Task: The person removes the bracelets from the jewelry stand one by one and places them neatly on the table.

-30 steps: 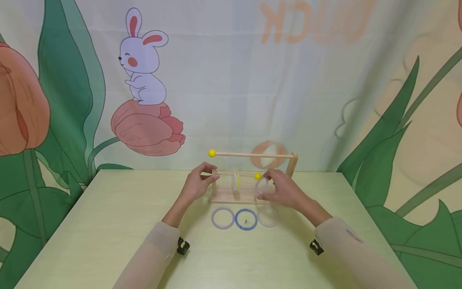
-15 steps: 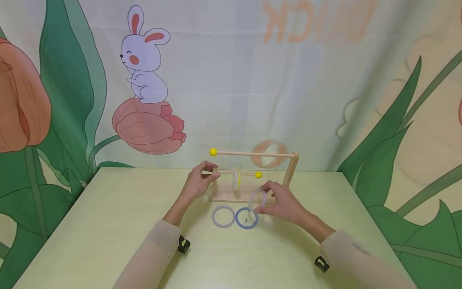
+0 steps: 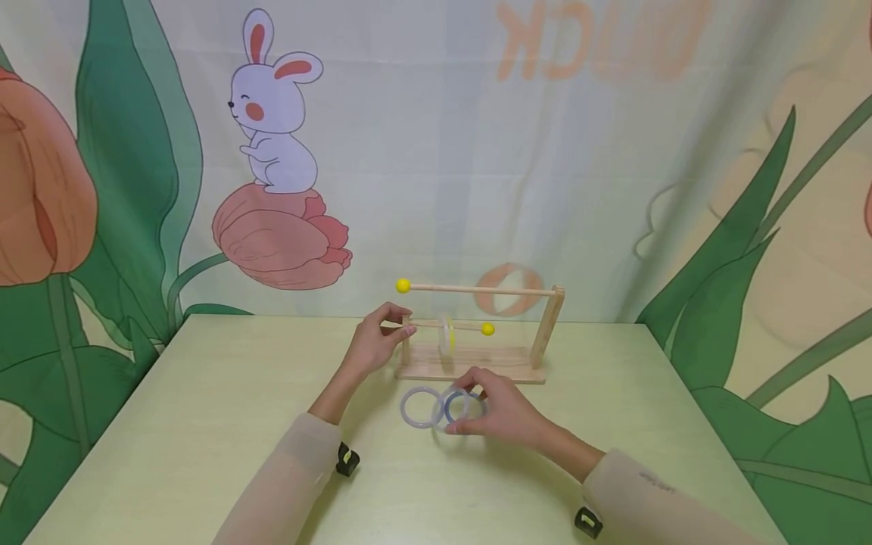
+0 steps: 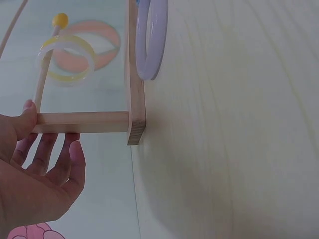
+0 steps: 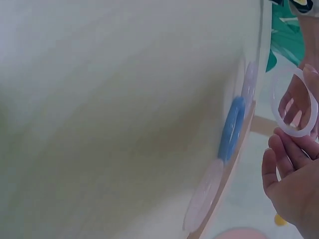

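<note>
My left hand (image 3: 373,342) holds the short left post (image 4: 84,122) of a wooden stand (image 3: 504,375), thumb at its top end and fingers underneath. From that post runs a low rod with a yellow ball (image 3: 487,329) at its tip, carrying a whitish ring and a yellow ring (image 4: 85,46). Between thumb and fingertips my right hand (image 3: 504,412) pinches a translucent whitish ring (image 5: 298,132), raised on edge in front of the stand. It overlaps a blue ring (image 5: 230,118) lying on the table, beside a lavender ring (image 3: 403,409) on its left.
A pale pinkish ring (image 5: 203,198) lies at the other side of the blue one, hidden behind my right hand in the head view. The stand's tall right post (image 3: 547,329) bears an upper rod (image 3: 477,290) with a yellow ball end. Behind the table hangs a printed curtain (image 3: 422,151).
My right hand has carried the whitish ring away from the low rod's ball end, toward me and left, over the blue ring. The left hand has stayed on the post.
</note>
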`<state>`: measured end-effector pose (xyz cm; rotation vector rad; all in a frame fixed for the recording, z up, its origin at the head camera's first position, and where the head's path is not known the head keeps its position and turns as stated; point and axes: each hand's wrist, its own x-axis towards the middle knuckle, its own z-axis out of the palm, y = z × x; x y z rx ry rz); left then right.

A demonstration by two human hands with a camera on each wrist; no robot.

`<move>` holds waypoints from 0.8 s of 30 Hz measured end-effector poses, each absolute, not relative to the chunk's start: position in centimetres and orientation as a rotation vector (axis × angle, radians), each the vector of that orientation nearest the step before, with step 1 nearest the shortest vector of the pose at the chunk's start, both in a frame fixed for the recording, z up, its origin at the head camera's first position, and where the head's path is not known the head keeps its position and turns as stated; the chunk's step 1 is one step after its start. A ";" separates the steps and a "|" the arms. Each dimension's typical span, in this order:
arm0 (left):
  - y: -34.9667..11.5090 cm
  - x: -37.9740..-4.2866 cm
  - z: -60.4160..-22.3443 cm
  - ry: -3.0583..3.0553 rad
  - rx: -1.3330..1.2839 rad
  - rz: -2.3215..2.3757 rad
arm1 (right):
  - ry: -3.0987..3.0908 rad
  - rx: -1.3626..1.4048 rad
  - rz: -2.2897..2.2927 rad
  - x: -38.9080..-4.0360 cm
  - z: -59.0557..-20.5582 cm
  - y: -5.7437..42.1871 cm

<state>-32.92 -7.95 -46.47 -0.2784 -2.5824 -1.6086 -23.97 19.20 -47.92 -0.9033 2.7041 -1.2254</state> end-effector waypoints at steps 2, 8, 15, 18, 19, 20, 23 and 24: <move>-7.9 -33.0 -46.5 -2.579 -0.285 -1.607 | 2.681 -0.921 -1.224 -23.7 -48.1 18.7; -8.0 -33.0 -46.4 -2.577 -0.288 -1.600 | 2.629 -0.975 -1.215 -22.8 -49.1 17.1; -8.0 -32.8 -46.5 -2.574 -0.282 -1.614 | 2.639 -1.051 -1.159 -21.9 -49.9 15.4; -8.0 -32.7 -46.5 -2.578 -0.287 -1.621 | 2.646 -1.078 -1.147 -21.7 -50.1 15.0; -8.0 -32.7 -46.5 -2.578 -0.288 -1.621 | 2.646 -1.082 -1.145 -21.6 -50.2 14.9; -8.0 -32.7 -46.6 -2.578 -0.287 -1.618 | 2.645 -1.089 -1.144 -21.6 -50.2 14.8; -8.0 -32.7 -46.5 -2.574 -0.287 -1.615 | 2.636 -1.101 -1.136 -21.6 -50.3 14.5; -8.0 -32.7 -46.5 -2.572 -0.287 -1.616 | 2.636 -1.103 -1.132 -21.6 -50.4 14.4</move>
